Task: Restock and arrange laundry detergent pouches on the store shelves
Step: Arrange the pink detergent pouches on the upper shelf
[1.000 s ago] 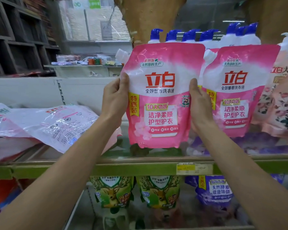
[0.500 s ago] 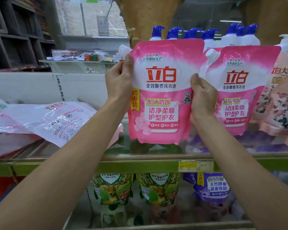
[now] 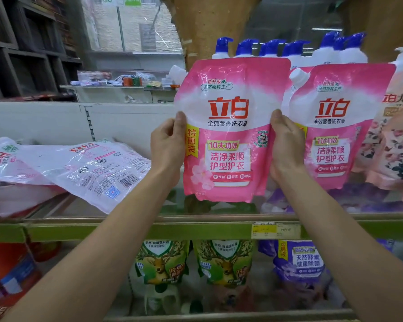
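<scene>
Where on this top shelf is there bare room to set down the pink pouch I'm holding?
Bare shelf glass shows between the flat white pouches at left and the standing pink pouch, below the held pouch. Farther right is crowded: floral pouches stand beside it.

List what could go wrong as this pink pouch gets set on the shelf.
1. The left hand and right hand pinch only the side edges of the pink pouch; it may slip.
2. The neighbouring pouch stands close on its right; setting down could bump and topple it.
3. The white pouches lie flat at left, giving no support, so it might slump that way.
</scene>
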{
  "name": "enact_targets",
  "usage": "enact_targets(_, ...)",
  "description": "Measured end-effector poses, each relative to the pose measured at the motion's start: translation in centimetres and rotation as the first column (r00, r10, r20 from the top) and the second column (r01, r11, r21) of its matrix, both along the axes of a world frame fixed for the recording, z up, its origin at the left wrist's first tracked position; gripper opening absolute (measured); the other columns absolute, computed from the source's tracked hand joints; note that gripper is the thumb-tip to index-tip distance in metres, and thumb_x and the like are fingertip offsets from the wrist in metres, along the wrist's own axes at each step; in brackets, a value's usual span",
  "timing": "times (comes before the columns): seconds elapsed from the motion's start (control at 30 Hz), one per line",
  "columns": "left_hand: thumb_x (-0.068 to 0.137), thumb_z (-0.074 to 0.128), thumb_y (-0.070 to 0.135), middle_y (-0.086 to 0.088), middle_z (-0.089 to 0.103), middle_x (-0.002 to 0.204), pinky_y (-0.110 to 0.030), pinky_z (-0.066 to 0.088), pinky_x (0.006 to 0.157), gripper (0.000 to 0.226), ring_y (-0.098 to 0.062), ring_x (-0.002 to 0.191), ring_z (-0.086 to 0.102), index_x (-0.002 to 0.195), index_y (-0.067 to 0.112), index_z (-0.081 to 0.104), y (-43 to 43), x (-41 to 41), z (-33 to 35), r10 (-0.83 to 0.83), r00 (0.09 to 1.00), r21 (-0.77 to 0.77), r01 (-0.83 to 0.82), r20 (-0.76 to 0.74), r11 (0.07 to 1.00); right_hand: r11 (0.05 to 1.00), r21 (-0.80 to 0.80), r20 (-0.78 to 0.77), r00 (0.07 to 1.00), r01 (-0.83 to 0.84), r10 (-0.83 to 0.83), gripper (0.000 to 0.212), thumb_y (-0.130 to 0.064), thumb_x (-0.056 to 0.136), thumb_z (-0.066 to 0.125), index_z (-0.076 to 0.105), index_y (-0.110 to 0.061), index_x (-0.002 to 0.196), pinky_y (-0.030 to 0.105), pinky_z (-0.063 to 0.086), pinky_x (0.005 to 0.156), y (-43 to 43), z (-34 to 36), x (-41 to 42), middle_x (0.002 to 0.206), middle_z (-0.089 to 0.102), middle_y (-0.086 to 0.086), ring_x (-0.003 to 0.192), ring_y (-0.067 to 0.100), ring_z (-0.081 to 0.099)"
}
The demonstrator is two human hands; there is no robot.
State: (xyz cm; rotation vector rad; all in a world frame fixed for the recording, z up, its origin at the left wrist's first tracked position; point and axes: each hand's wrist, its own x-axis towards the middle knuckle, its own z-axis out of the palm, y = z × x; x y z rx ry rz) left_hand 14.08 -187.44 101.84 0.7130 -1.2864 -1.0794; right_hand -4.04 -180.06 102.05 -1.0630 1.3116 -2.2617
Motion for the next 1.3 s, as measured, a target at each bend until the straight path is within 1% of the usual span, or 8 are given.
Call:
enact_targets(0.33,0.103,0.054,0.04,-0.01,0.059,0.077,-0.023,0.051,0.057,0.037,-0.019,0.067,0.056,0.091,0.006,0.063,0.6,-0.1,0.1,-0.024,0.998,0.015,0.025,-0.064,1.0,0.998,-0.047,0.107,0.994,-0.031,0.036,0.037,-0.031,0.1,0.059,0.066,0.005,0.097,0.035,0.053,0.072,0.5,1.2,0.5,0.089,0.067,0.013,0.08,0.025,0.063)
enact_targets(0.73,0.104,0.051,0.044,-0.013,0.067,0.096,-0.05,0.054,0.095,0.035,-0.027,0.09,0.065,0.101,0.011,0.065,0.8,0.2,0.1,-0.119,0.99,0.016,0.12,-0.08,0.993,0.998,-0.027,-0.063,0.996,-0.057,0.055,0.025,-0.044,0.087,0.065,0.068,-0.022,0.077,0.043,0.051,0.087,1.4,1.9,-0.1,0.088,0.069,0.007,0.088,0.022,0.064)
enact_targets(0.9,0.104,0.051,0.04,-0.004,0.077,0.108,-0.047,0.061,0.087,0.027,-0.026,0.099,0.075,0.106,0.019,0.068,1.1,0.0,3.3,-0.137,0.987,-0.093,0.129,-0.082,0.987,0.998,-0.045,-0.215,0.976,-0.046,0.035,0.08,-0.064,0.087,0.062,0.054,0.014,0.103,0.049,0.05,0.078,1.6,4.8,-0.4,0.093,0.063,0.024,0.082,0.028,0.058)
enact_targets(0.93,0.104,0.053,0.038,0.0,0.078,0.101,-0.048,0.062,0.087,0.025,-0.024,0.097,0.075,0.102,0.02,0.069,1.2,-0.1,3.9,-0.132,0.987,-0.098,0.123,-0.094,0.988,0.998,-0.047,-0.209,0.977,-0.042,0.032,0.08,-0.06,0.089,0.061,0.051,0.017,0.107,0.053,0.05,0.08,1.5,5.1,-0.4,0.097,0.064,0.028,0.103,0.054,0.059)
enact_targets(0.97,0.104,0.054,0.036,0.004,0.078,0.094,-0.048,0.062,0.087,0.023,-0.022,0.095,0.075,0.098,0.02,0.07,1.4,-0.2,4.4,-0.124,0.986,-0.092,0.115,-0.107,0.989,0.998,-0.036,-0.172,0.984,-0.049,0.042,0.074,-0.053,0.091,0.06,0.052,0.019,0.107,0.043,0.029,0.07,1.4,5.3,-0.4,0.103,0.065,0.031,0.091,0.014,0.034)
enact_targets(1.0,0.104,0.055,0.034,0.007,0.078,0.088,-0.049,0.061,0.087,0.023,-0.021,0.092,0.075,0.094,0.021,0.071,1.5,-0.3,4.7,-0.12,0.985,-0.08,0.111,-0.122,0.991,0.998,-0.022,-0.113,0.992,-0.067,0.064,0.066,-0.047,0.092,0.059,0.055,0.018,0.104,0.067,0.028,0.099,1.3,5.5,-0.3,0.108,0.066,0.033,0.083,0.025,0.057)
enact_targets(1.07,0.103,0.056,0.031,0.009,0.078,0.084,-0.05,0.06,0.089,0.022,-0.019,0.089,0.075,0.092,0.021,0.072,1.6,-0.3,4.9,-0.127,0.98,-0.062,0.118,-0.154,0.991,0.997,-0.005,-0.022,0.997,-0.081,0.08,0.041,-0.035,0.097,0.059,0.066,0.004,0.087,0.057,0.054,0.092,1.3,5.7,-0.2,0.096,0.072,0.022,0.083,0.024,0.065)
enact_targets(1.3,0.103,0.055,0.034,-0.001,0.078,0.102,-0.052,0.06,0.09,0.024,-0.031,0.104,0.073,0.104,0.017,0.072,1.6,-0.1,4.1,-0.145,0.972,-0.057,0.136,-0.186,0.989,0.993,-0.018,-0.055,0.992,-0.115,0.114,0.027,-0.036,0.099,0.059,0.076,-0.015,0.098,0.047,0.056,0.096,1.1,5.2,-0.5,0.102,0.078,0.002,0.101,0.021,0.073)
